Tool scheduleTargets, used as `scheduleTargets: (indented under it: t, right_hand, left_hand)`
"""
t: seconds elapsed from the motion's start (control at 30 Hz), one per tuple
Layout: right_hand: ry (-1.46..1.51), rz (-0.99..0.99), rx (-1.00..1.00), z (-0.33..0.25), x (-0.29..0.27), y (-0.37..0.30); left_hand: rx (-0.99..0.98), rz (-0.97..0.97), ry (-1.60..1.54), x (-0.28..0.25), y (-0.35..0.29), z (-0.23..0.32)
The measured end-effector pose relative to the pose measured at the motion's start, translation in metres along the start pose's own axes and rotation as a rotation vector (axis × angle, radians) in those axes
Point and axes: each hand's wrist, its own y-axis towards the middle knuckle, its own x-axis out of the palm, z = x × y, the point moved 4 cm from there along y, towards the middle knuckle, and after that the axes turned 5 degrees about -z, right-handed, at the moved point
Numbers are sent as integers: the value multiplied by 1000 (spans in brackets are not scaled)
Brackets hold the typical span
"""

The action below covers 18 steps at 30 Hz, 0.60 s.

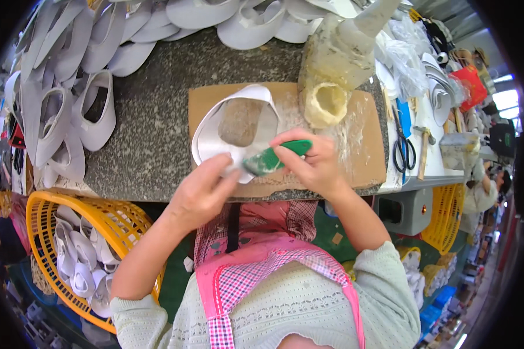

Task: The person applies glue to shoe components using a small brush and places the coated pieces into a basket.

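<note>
A white shoe upper (206, 136) lies opened out on a glue-streaked cardboard sheet (364, 151), and the brown board shows through its opening. My left hand (199, 191) is closed on the upper's near edge, with the fingertips partly blurred. In my right hand (313, 166) is a green-handled brush (276, 159), gripped between thumb and fingers. Its whitish-smeared end is down at the near right part of the upper, close to my left fingertips. Just beyond my right hand, a cloudy plastic bottle (337, 61) lies with its crusted, yellowish mouth toward me.
Many white shoe uppers (96, 110) are piled along the left and far edges of the speckled table (157, 128). A yellow basket (38, 212) with more uppers stands at lower left. Black-handled scissors (403, 152) and a hammer (424, 151) lie at right. Other people are further off.
</note>
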Motion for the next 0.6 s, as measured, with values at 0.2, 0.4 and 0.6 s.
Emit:
scheduleTargets:
  t: [0.2, 0.4, 0.6]
  right_hand:
    - [114, 175, -113, 4, 21, 20]
    - [-559, 112, -623, 2, 44, 36]
    - [-226, -309, -495, -11, 34, 48]
  left_hand:
    - [-8, -19, 67, 6, -24, -15]
    - [17, 84, 63, 12, -39, -18]
    - [66, 141, 83, 14, -46, -19]
